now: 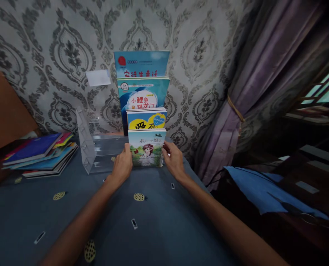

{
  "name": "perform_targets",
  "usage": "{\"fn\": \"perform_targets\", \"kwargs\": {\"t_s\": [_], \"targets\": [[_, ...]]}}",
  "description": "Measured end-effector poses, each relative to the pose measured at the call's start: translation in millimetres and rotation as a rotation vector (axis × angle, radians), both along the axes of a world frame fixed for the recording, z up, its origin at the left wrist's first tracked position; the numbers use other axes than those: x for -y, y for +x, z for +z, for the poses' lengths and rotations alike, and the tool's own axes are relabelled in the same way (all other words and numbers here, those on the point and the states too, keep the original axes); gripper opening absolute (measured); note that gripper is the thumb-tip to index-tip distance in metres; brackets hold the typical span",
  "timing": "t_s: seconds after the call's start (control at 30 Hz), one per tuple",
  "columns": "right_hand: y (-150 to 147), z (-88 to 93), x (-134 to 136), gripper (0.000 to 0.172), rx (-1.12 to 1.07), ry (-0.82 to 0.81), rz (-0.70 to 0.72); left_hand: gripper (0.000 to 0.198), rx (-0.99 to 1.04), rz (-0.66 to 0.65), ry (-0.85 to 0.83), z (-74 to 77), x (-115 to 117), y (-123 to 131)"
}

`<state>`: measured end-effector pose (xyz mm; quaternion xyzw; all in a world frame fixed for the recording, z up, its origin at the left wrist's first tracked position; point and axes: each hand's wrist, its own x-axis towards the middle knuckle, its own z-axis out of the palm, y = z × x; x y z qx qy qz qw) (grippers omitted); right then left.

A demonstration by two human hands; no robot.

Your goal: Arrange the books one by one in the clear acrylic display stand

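Observation:
A small book with a girl in a green field on its cover stands upright at the front of a stepped clear plastic rack. My left hand grips its left edge, thumb upward. At the opposite edge, my right hand has its fingers bent around the side. Behind it rise a yellow-and-blue book, a teal book with red lettering in a white oval, and a taller blue book at the back, each partly covered by the one before it.
On the left of the dark cloth-covered table lies a loose pile of books, near a brown box-like object. A white label sticks up above the rack's left part. Patterned wallpaper is behind; a tied purple curtain and a blue cloth are right.

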<state>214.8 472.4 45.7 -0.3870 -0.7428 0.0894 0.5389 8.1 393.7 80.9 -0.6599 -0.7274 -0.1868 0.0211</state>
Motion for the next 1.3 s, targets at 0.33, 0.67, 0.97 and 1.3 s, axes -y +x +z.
{"fn": "perform_targets", "kwargs": {"t_s": [0.33, 0.67, 0.97, 1.3], "targets": [[0.3, -1.3, -3.4, 0.025, -0.065, -0.021, -0.001, 0.024, 0.032, -0.031, 0.010, -1.4, -0.3, -4.3], [2.6, 0.2, -3.4, 0.025, -0.048, -0.019, 0.033, 0.021, 0.009, -0.002, -0.017, 1.7, 1.5, -7.4], [5.4, 6.6, -2.9, 0.028, -0.068, -0.015, 0.011, 0.019, -0.038, 0.034, -0.037, 10.8, 7.5, -4.0], [3.3, 9.9, -2.8, 0.028, -0.107, -0.011, 0.007, 0.021, -0.102, 0.042, -0.041, 15.8, 16.4, -0.8]]}}
